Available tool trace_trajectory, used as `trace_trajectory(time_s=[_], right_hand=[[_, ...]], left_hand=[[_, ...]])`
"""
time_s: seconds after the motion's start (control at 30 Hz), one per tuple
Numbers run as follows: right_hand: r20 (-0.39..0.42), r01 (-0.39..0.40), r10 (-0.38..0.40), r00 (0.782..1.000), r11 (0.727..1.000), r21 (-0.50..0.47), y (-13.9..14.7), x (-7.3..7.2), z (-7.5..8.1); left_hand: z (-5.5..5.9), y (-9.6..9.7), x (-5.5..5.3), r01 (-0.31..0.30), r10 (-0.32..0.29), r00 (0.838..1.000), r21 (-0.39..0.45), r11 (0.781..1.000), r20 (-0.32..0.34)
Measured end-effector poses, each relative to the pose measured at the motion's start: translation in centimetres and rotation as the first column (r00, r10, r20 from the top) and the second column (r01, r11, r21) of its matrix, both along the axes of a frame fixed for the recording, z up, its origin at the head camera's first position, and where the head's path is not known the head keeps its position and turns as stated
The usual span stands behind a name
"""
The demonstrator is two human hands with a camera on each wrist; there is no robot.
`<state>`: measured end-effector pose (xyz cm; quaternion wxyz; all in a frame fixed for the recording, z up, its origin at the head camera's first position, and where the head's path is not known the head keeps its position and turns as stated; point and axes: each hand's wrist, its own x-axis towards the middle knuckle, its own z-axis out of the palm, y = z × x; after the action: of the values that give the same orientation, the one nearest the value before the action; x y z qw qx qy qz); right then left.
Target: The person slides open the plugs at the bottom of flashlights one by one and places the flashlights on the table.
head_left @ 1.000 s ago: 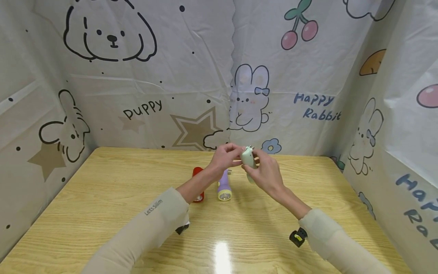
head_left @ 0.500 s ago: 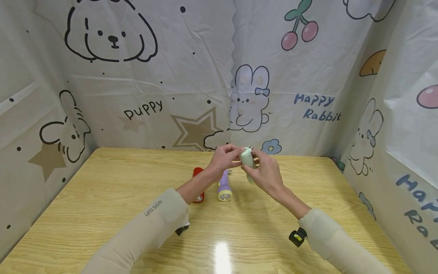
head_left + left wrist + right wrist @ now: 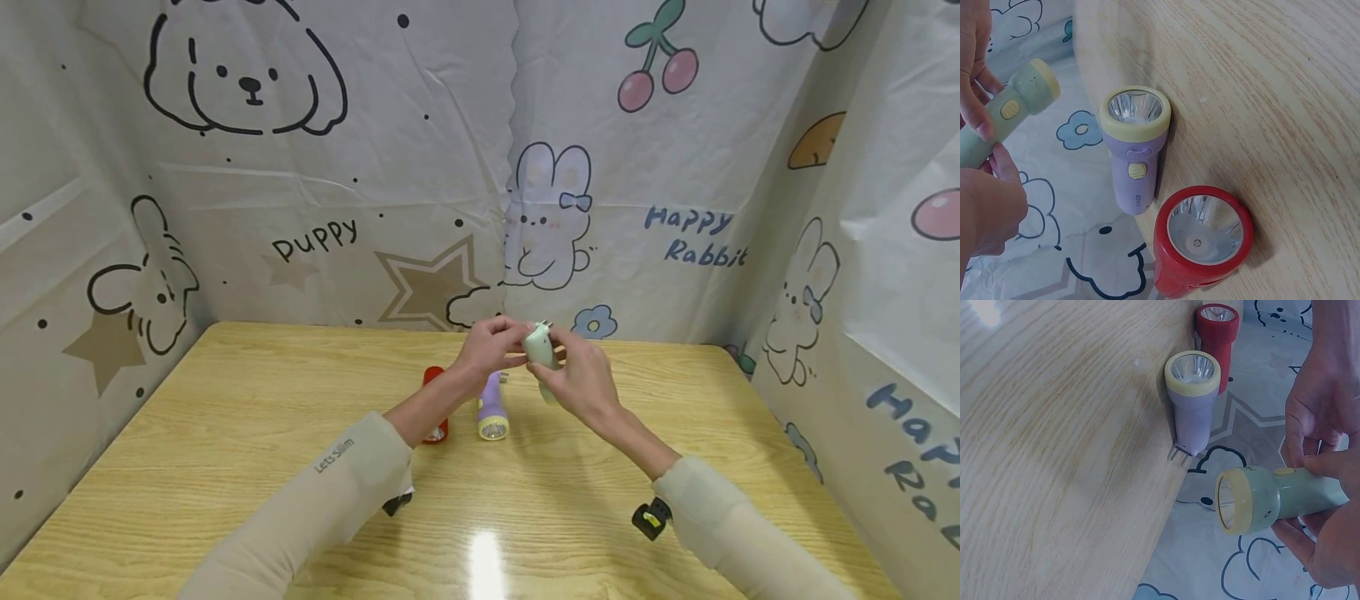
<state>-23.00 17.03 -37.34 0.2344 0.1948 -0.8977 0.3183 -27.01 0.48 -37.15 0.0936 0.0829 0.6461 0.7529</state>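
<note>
A pale green flashlight [image 3: 540,348] with a cream rim is held up above the far part of the table, its plug prongs [image 3: 547,324] folded out at the upper end. My right hand [image 3: 587,373] grips its body, the thumb on the near side. From the left, my left hand [image 3: 491,345] pinches the end near the prongs with curled fingers. In the left wrist view its cream switch [image 3: 1010,109] faces the camera. A purple flashlight [image 3: 1193,419] with a cream rim lies on the table, prongs out at its tail. Left of it lies a red flashlight [image 3: 435,431], partly behind my left forearm.
The wooden table [image 3: 247,400] ends at a printed cloth wall [image 3: 420,192] just beyond my hands. More cloth hangs at the left and right sides. Black wrist devices [image 3: 651,518] sit under both sleeves.
The green flashlight and both hands shift very slightly to the left, with the same hold. The purple and red flashlights stay where they were.
</note>
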Motion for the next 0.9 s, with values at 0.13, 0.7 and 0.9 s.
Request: trace_trajectory(time_s=[0.13,0.7,0.9], right_hand=[[0.005,0.002,-0.002,1.000,1.000,0.005,-0.03,0.06,0.08],[0.011,-0.015,0.014,1.000,1.000,0.022,-0.26,0.13,0.30],[0.029,-0.013,0.012,1.000,1.000,0.026,-0.24,0.07,0.22]], left_hand=[[0.17,-0.03,0.00,0.003,-0.003,1.000,0.000,1.000,0.013],[0.08,-0.26,-0.10,0.001,-0.001,1.000,-0.020,1.000,0.019],[0.03,-0.25,-0.12,0.003,-0.002,1.000,-0.029,1.000,0.027]])
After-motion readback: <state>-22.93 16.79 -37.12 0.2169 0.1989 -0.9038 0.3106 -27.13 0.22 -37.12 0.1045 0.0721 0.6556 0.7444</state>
